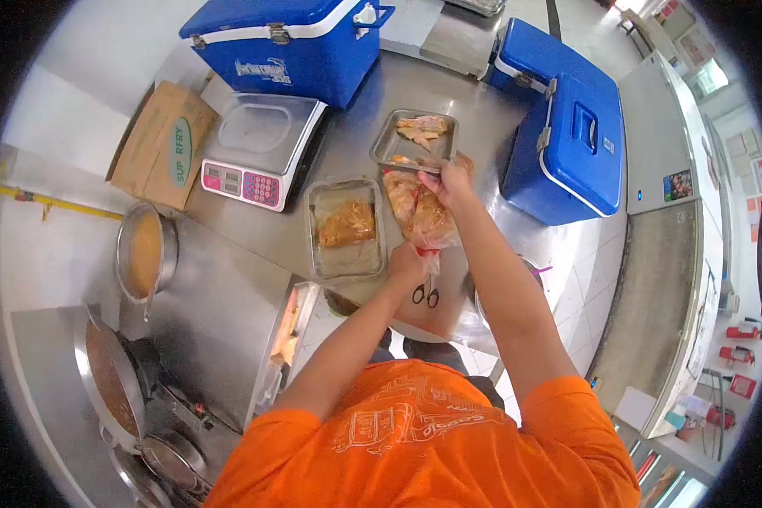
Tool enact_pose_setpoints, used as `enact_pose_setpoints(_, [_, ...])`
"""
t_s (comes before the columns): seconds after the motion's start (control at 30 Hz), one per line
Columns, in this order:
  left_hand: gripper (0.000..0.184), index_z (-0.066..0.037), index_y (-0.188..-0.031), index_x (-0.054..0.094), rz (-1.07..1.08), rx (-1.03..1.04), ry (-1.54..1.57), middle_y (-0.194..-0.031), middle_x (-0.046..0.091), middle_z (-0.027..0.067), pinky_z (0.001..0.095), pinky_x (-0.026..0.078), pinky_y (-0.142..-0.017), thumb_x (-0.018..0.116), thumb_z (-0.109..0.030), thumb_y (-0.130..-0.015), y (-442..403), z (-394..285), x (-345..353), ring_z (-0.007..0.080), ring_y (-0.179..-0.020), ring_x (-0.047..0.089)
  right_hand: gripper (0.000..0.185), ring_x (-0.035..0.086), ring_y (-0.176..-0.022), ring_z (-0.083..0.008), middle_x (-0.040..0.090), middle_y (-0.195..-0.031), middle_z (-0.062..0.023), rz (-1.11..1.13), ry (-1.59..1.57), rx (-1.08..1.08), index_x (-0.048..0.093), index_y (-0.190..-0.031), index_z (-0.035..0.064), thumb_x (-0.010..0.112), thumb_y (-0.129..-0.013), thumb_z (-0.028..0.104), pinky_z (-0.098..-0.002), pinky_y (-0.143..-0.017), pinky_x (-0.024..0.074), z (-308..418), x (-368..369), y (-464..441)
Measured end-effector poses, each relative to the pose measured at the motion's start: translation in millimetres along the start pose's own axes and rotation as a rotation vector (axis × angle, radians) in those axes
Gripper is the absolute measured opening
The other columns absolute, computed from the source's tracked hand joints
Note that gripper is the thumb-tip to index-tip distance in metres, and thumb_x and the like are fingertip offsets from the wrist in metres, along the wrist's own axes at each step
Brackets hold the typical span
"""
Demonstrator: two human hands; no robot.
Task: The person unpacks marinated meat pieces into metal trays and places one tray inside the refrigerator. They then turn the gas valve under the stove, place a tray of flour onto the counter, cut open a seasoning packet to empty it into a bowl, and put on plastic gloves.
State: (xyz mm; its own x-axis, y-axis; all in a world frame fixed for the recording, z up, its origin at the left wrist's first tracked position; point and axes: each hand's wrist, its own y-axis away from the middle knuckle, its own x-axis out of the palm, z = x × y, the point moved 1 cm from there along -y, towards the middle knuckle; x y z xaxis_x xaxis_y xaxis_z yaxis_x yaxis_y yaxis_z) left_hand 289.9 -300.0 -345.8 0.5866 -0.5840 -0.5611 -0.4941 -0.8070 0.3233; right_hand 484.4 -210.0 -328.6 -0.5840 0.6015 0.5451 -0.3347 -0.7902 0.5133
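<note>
On the steel table, a clear plastic bag of meat pieces (430, 222) lies between my two hands. My left hand (410, 264) is closed on the bag's lower end, where something red shows. My right hand (450, 184) is at the bag's upper end, beside the near edge of a metal tray (384, 145); its fingers are closed, and what they pinch is too small to make out. Pale meat pieces (422, 129) lie in that tray. Left of the bag, a glass dish (314, 237) holds a brown piece of meat (347, 225). Scissors (426, 295) lie below my left hand.
A weighing scale (262, 144), a cardboard box (157, 148) and a blue cooler (292, 55) stand at the back left. Other blue coolers (567, 144) stand at the right. Pots and pans (110, 372) are at the lower left.
</note>
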Motion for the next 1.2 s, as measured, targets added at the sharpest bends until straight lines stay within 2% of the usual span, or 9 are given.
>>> enact_pose_setpoints(0.1, [0.029,0.003,-0.101,0.07,-0.095,-0.004,-0.205,-0.099,0.075,0.0184,0.0445,0.055,-0.079,0.064,-0.026,-0.096,-19,48,23,0.0315,-0.088,0.073,0.026,0.068,-0.086,-0.0272,0.062,-0.119,-0.0198,-0.069,-0.119,0.036,0.052,-0.121,-0.0085,0.044,-0.097,0.0,-0.032,-0.071,0.065,5,-6,36])
enact_pose_setpoints(0.27, [0.027,-0.012,-0.116,0.069,0.186,-0.377,0.811,-0.093,0.069,-0.0004,0.0259,0.046,-0.055,0.058,-0.034,-0.104,-30,8,-63,0.0149,-0.07,0.063,0.022,0.066,-0.077,-0.0187,0.061,-0.097,-0.0115,-0.159,-0.012,-0.002,0.056,-0.11,0.0009,0.052,-0.088,-0.001,-0.0306,-0.062,0.0619,35,-47,188])
enact_pose_setpoints(0.37, [0.022,-0.012,-0.116,0.066,0.087,-0.235,0.917,-0.084,0.065,-0.0019,0.0205,0.037,-0.049,0.057,-0.028,-0.105,-36,-57,-119,0.0063,-0.062,0.056,0.045,0.064,-0.071,-0.0184,0.07,-0.115,-0.0197,-0.186,0.015,0.074,0.052,-0.128,-0.0048,0.048,-0.084,0.003,-0.0291,-0.053,0.0551,47,-84,276])
enact_pose_setpoints(0.5, [0.02,-0.01,-0.11,0.068,0.26,-0.035,0.931,-0.076,0.062,-0.0025,0.0188,0.039,-0.051,0.057,-0.026,-0.104,-45,-109,-176,0.0058,-0.065,0.059,0.045,0.067,-0.073,-0.0198,0.072,-0.107,-0.0179,-0.203,0.292,0.134,0.055,-0.128,-0.0038,0.051,-0.086,0.011,-0.0315,-0.052,0.055,61,-109,334])
enact_pose_setpoints(0.73, [0.016,-0.011,-0.102,0.068,0.174,0.077,0.702,-0.076,0.062,-0.0048,0.0234,0.043,-0.053,0.062,-0.026,-0.101,18,-137,-240,0.0035,-0.061,0.057,0.045,0.073,-0.067,-0.0329,0.072,-0.101,-0.023,-0.327,1.057,-0.218,0.059,-0.128,-0.0056,0.06,-0.091,0.019,-0.0406,-0.053,0.061,14,-148,236])
enact_pose_setpoints(0.93, [0.015,-0.014,-0.104,0.063,0.06,-0.063,0.709,-0.073,0.057,-0.0049,0.0228,0.041,-0.051,0.068,-0.026,-0.096,80,-153,-251,0.0058,-0.059,0.055,0.056,0.069,-0.104,-0.0272,0.066,-0.122,-0.014,-0.105,0.487,-0.058,0.046,-0.143,-0.0005,0.066,-0.094,0.018,-0.0393,-0.059,0.0658,-6,-92,171])
enact_pose_setpoints(1.03, [0.013,-0.015,-0.096,0.061,-0.011,-0.141,0.747,-0.07,0.056,-0.0054,0.0216,0.034,-0.045,0.067,-0.026,-0.097,98,-154,-231,0.005,-0.054,0.052,0.053,0.071,-0.092,-0.0415,0.062,-0.119,-0.0274,-0.252,0.607,-0.2,0.046,-0.139,-0.0051,0.064,-0.092,0.012,-0.0417,-0.069,0.0659,-39,-91,127])
enact_pose_setpoints(1.13, [0.018,-0.017,-0.085,0.057,0.177,-0.102,0.817,-0.064,0.052,-0.0065,0.0218,0.028,-0.038,0.066,-0.025,-0.098,100,-116,-212,0.0036,-0.046,0.045,0.057,0.066,-0.102,-0.0428,0.063,-0.119,-0.0218,-0.738,1.099,-0.468,0.045,-0.139,-0.0002,0.069,-0.089,0.013,-0.051,-0.081,0.0596,-74,-88,145])
enact_pose_setpoints(1.2, [0.02,-0.016,-0.083,0.057,0.134,-0.143,0.85,-0.062,0.05,-0.0065,0.0219,0.027,-0.038,0.066,-0.025,-0.099,106,-112,-201,0.0039,-0.045,0.043,0.05,0.064,-0.102,-0.0466,0.061,-0.118,-0.0249,-0.592,1.437,-0.608,0.049,-0.13,0.0003,0.069,-0.087,0.018,-0.0525,-0.086,0.0546,-74,-66,211])
